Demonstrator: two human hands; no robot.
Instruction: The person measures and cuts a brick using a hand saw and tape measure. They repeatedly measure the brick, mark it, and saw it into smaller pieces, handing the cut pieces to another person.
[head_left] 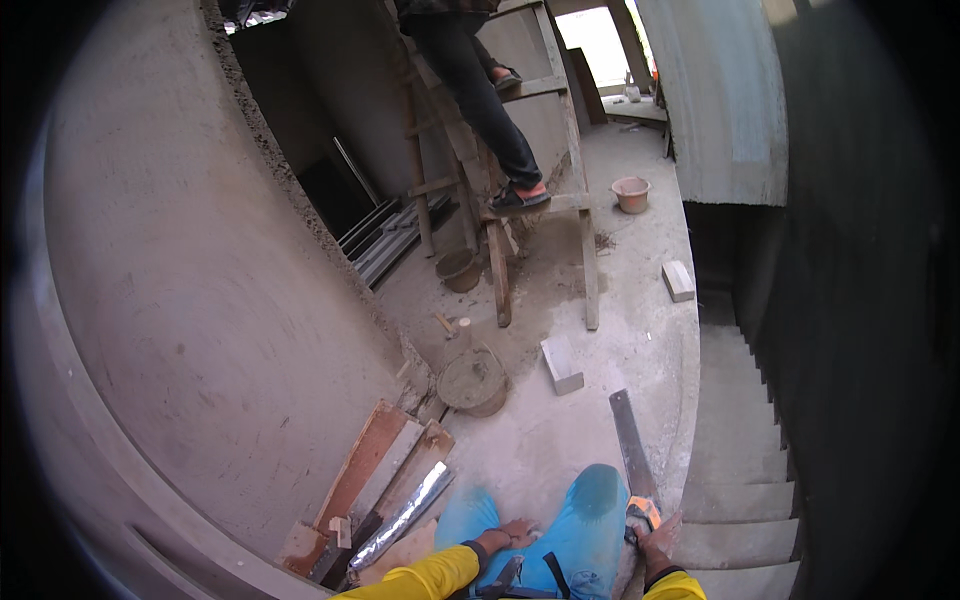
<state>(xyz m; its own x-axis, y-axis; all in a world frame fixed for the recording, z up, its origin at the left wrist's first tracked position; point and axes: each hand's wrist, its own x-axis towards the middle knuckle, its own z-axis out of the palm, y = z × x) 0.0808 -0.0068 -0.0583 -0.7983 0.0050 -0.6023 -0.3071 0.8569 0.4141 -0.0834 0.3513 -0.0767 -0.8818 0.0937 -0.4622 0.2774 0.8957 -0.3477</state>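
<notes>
My left hand point(517, 533) rests on the inside of my left leg, in blue trousers, its fingers stretched out and holding nothing. At my right side, my right hand point(659, 541) is closed at the orange-and-dark handle of a handsaw point(630, 437); part of the grip is hidden. The saw's dark blade points away from me over the dusty floor. Beyond it lies a pale block point(562, 364). A round bucket of grey mortar point(474, 383) stands ahead to the left.
Planks point(372, 460) and a shiny foil-like strip point(405, 512) lie at left by the wall. On the right, stairs point(738, 500) drop past the floor's edge. A person point(478, 85) stands on a wooden trestle point(588, 250). Farther off are another block point(678, 281) and a pinkish bucket point(631, 195).
</notes>
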